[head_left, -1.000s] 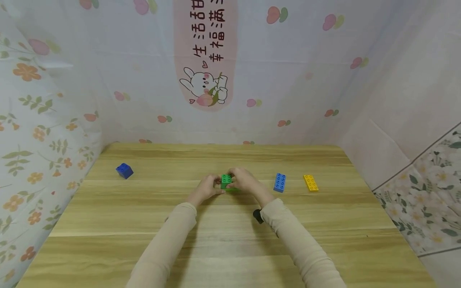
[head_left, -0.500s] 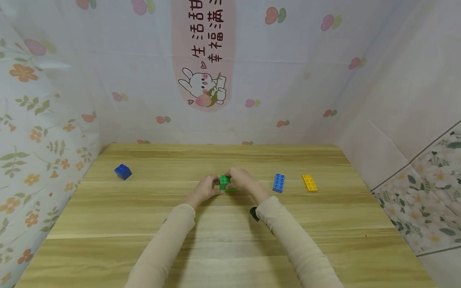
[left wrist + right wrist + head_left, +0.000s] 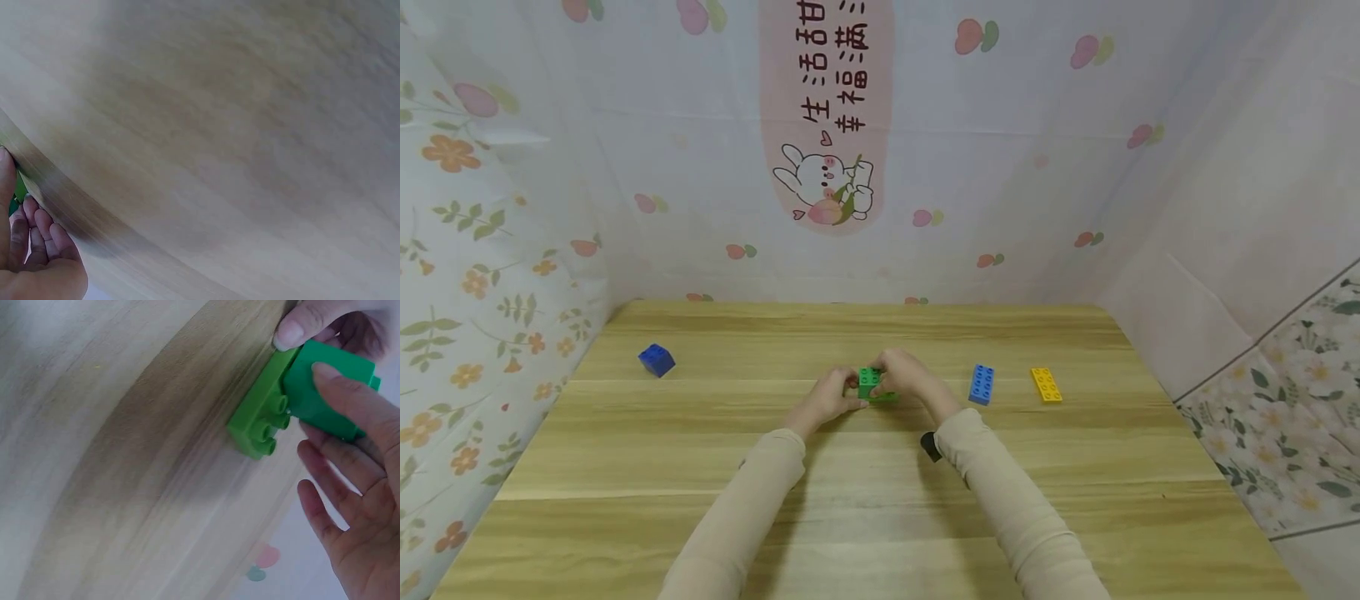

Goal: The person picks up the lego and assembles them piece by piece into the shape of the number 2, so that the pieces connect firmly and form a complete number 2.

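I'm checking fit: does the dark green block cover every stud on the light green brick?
No, the right wrist view shows bare studs on the light green brick beside the dark green block.

Square brick: plain deep green. Touching it, low brick: lighter, yellowish green. Right of square brick, oblong brick: mid blue; farther right, thin plate: yellow. Well left of square brick, blocky brick: dark blue. Around it, tabletop: yellowish-tan wood grain, darker streaks. Nearer than square brick, left sleeve and right sleeve: plain cream. Behind it, back cloth: whitish, pink, mauve and red fruit motifs, green leaves; printed panel: pink, dark-red characters, white rabbit.
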Demonstrator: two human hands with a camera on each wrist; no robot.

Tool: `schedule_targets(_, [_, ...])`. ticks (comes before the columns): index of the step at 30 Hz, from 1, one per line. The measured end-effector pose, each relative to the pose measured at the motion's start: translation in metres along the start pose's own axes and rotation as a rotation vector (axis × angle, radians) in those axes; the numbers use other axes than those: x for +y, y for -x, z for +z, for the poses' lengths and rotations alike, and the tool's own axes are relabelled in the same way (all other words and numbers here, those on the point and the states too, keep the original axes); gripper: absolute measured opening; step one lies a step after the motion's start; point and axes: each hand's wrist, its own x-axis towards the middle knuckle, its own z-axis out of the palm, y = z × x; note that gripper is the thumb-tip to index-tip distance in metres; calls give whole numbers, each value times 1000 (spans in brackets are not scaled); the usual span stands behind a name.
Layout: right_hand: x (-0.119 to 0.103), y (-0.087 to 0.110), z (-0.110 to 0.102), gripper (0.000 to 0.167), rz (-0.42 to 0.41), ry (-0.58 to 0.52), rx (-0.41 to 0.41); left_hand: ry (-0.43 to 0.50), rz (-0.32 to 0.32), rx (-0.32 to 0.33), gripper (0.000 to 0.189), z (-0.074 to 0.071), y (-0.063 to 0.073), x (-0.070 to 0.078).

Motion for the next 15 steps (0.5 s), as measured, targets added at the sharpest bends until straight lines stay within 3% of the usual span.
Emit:
schedule_targets(7, [12,3,4,48,42,-207,20,11,-16,-2,40,0,0,0])
schedule_targets(15, [7,0,1,45,51,-103,-11,-5,11,8,39,2,0,-1])
